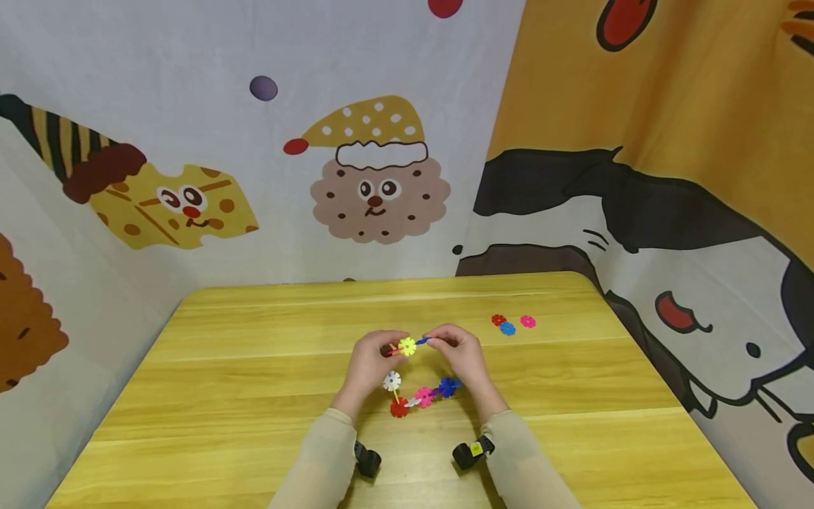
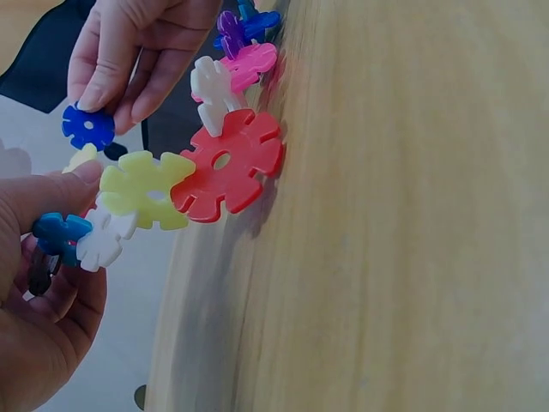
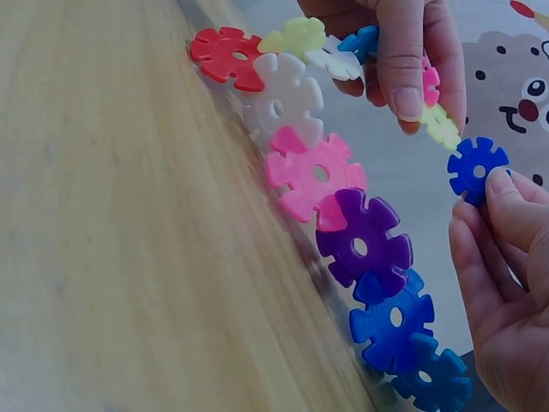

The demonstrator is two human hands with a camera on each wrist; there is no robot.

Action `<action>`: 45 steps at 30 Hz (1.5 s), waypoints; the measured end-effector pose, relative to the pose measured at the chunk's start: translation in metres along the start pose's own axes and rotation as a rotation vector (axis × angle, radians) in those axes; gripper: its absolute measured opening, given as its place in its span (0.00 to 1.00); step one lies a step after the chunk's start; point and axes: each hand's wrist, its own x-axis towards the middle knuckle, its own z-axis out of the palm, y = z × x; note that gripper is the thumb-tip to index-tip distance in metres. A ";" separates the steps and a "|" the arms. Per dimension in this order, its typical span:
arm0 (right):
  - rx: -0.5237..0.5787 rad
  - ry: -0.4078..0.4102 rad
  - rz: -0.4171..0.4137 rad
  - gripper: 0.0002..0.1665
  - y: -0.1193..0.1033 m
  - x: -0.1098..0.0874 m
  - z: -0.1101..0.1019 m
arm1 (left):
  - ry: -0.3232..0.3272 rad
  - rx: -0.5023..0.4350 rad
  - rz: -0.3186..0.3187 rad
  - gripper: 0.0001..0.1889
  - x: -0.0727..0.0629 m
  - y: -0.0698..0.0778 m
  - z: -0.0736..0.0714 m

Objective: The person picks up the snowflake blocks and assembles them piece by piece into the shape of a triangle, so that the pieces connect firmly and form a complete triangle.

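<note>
Notched plastic flower discs are joined edge to edge in a curved chain. My left hand (image 1: pixel 371 366) grips one end of it, around a pink disc (image 3: pixel 431 83) beside a yellow disc (image 1: pixel 408 346). Between thumb and fingers, my right hand (image 1: pixel 463 353) pinches a dark blue disc (image 3: pixel 479 170), whose edge meets the yellow one. Below the hands the chain runs through a white disc (image 1: pixel 392 381), a red disc (image 2: pixel 230 165), another pink disc (image 3: pixel 316 174), a purple disc (image 3: pixel 364 243) and blue discs (image 3: pixel 393 319). Fingers partly cover the gripped end.
Loose on the wooden table (image 1: pixel 254 367), beyond my right hand, lie a red disc (image 1: pixel 499 320), a light blue disc (image 1: pixel 507 329) and a pink disc (image 1: pixel 528 322). A cartoon-printed cloth (image 1: pixel 254 212) hangs behind the table's far edge.
</note>
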 end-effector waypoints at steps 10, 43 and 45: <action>0.087 -0.075 0.036 0.07 0.017 0.002 -0.001 | 0.014 -0.015 0.012 0.19 0.000 -0.003 0.001; 0.193 -0.190 0.052 0.14 0.049 0.010 -0.001 | -0.015 0.107 0.096 0.16 0.004 0.005 0.007; 0.175 -0.199 0.043 0.13 0.049 0.010 -0.003 | -0.009 0.120 0.090 0.15 0.004 0.005 0.008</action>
